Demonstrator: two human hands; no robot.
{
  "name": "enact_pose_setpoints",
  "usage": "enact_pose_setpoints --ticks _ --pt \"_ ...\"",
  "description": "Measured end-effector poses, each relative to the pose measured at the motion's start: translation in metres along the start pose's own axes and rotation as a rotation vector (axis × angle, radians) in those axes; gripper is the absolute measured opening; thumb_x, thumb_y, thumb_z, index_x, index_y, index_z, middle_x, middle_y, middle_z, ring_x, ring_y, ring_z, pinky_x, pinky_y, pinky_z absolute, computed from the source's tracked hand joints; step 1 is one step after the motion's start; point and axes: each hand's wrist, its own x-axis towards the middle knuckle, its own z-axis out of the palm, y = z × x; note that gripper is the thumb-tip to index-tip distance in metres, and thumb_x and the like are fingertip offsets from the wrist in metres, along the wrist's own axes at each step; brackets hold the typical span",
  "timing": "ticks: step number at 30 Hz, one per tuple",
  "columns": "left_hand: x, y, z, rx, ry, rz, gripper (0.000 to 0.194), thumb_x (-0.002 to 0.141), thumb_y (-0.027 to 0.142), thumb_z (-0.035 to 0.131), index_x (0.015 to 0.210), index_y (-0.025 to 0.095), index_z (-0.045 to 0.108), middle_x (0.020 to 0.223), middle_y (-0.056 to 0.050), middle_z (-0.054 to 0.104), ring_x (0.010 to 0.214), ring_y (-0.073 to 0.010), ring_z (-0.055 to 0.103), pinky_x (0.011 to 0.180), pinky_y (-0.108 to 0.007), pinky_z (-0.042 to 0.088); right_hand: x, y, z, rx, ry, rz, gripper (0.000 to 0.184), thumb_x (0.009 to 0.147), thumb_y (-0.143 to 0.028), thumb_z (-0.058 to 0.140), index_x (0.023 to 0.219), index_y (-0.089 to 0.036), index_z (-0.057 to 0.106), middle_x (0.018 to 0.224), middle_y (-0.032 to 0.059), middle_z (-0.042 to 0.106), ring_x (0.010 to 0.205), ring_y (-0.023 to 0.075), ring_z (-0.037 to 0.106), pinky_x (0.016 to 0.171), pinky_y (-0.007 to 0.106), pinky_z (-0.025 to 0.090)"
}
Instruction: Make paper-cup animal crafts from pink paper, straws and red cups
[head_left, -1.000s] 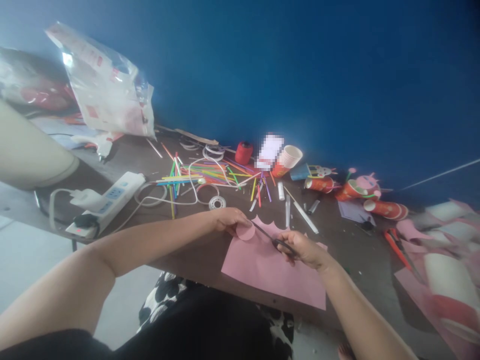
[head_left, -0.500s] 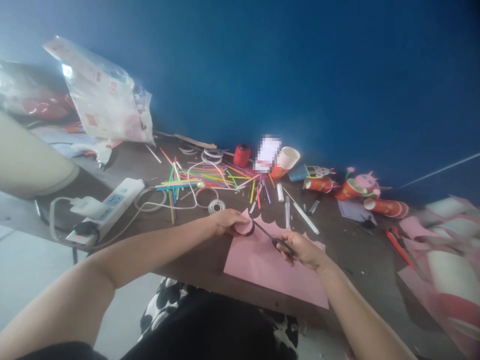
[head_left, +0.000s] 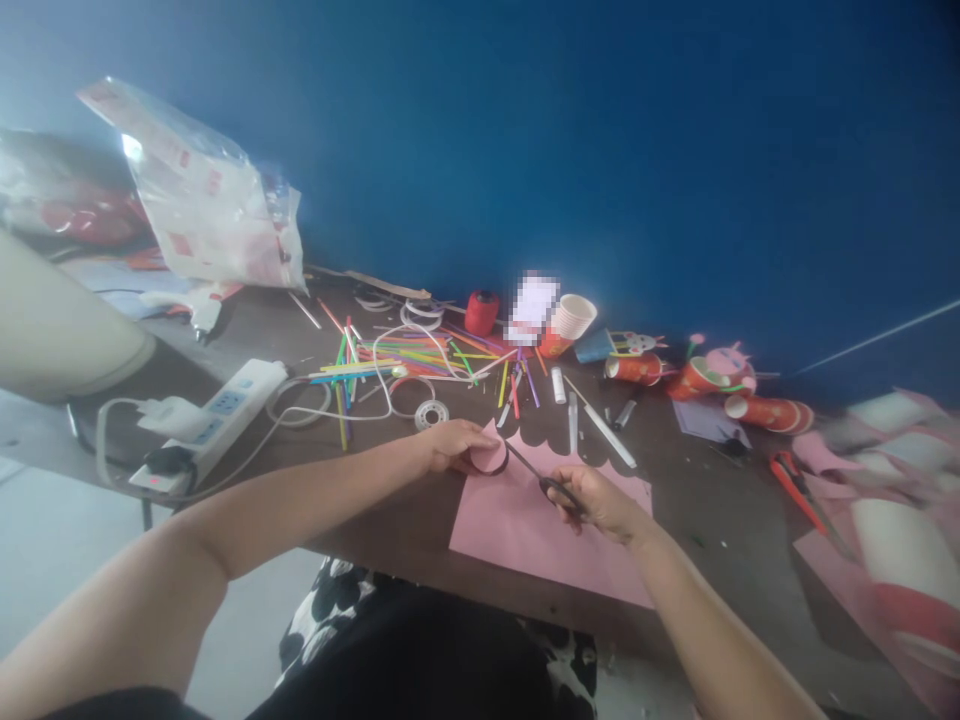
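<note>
My left hand (head_left: pixel 453 446) pinches a rounded piece of pink paper (head_left: pixel 489 452) at the upper left of a larger pink paper sheet (head_left: pixel 551 545). A dark gap or shadow runs along the lower right edge of the rounded piece; whether it still joins the sheet, I cannot tell. My right hand (head_left: pixel 592 500) is closed around the dark handles of a pair of scissors (head_left: pixel 555 487). Their blades point up and left, with the tips near the rounded piece. Scalloped cut-outs line the sheet's far edge, and the rest of it lies on the brown table (head_left: pixel 390 530).
Colourful sticks (head_left: pixel 420 350), a white cable and tape rolls (head_left: pixel 431 415) lie beyond my left hand. A power strip (head_left: pixel 217 420) is at left, with a glue gun (head_left: pixel 202 310) behind it. Paper cups (head_left: pixel 574 318) stand far back; an orange-red cutter (head_left: pixel 796 490) lies at right.
The rounded piece has tilted in my left hand, and a dark gap now shows along its lower right edge. My right hand and the scissors have shifted only slightly.
</note>
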Motion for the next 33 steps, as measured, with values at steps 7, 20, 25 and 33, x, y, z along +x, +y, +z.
enact_pose_setpoints --ticks 7,20,25,33 --pt "0.000 0.001 -0.001 -0.014 0.002 -0.003 0.033 0.054 0.031 0.080 0.078 0.012 0.067 0.067 -0.004 0.067 0.061 -0.0153 0.061 0.054 -0.027 0.050 0.002 -0.001 0.001 -0.005 0.014 -0.004 0.034 0.070 -0.045 0.068 0.073 -0.017 0.051 0.051 -0.0056 0.055 0.037 0.0050 0.045 0.037 0.017 0.036" --pt "-0.003 0.004 -0.001 0.048 -0.009 -0.013 0.039 0.048 0.034 0.081 0.078 0.012 0.067 0.066 -0.004 0.066 0.061 -0.0160 0.060 0.054 -0.027 0.050 0.002 0.000 -0.008 -0.078 0.004 -0.024 0.037 0.070 -0.049 0.068 0.075 -0.015 0.053 0.048 -0.0038 0.057 0.036 0.0063 0.047 0.035 0.017 0.035" --pt "0.000 0.005 -0.003 0.072 -0.021 -0.022 0.036 0.048 0.032 0.081 0.075 0.013 0.068 0.065 -0.003 0.065 0.061 -0.0156 0.060 0.054 -0.027 0.050 0.000 -0.007 -0.007 -0.084 0.005 -0.003 0.036 0.068 -0.047 0.070 0.074 -0.016 0.053 0.046 -0.0048 0.055 0.037 0.0063 0.046 0.036 0.018 0.034" --pt "0.000 0.007 -0.004 0.135 -0.071 -0.013 0.041 0.044 0.036 0.082 0.075 0.013 0.069 0.067 -0.004 0.067 0.060 -0.0159 0.060 0.053 -0.026 0.048 0.001 -0.008 -0.013 -0.075 -0.046 -0.005 0.034 0.069 -0.045 0.069 0.075 -0.016 0.052 0.049 -0.0035 0.058 0.038 0.0066 0.047 0.037 0.018 0.036"
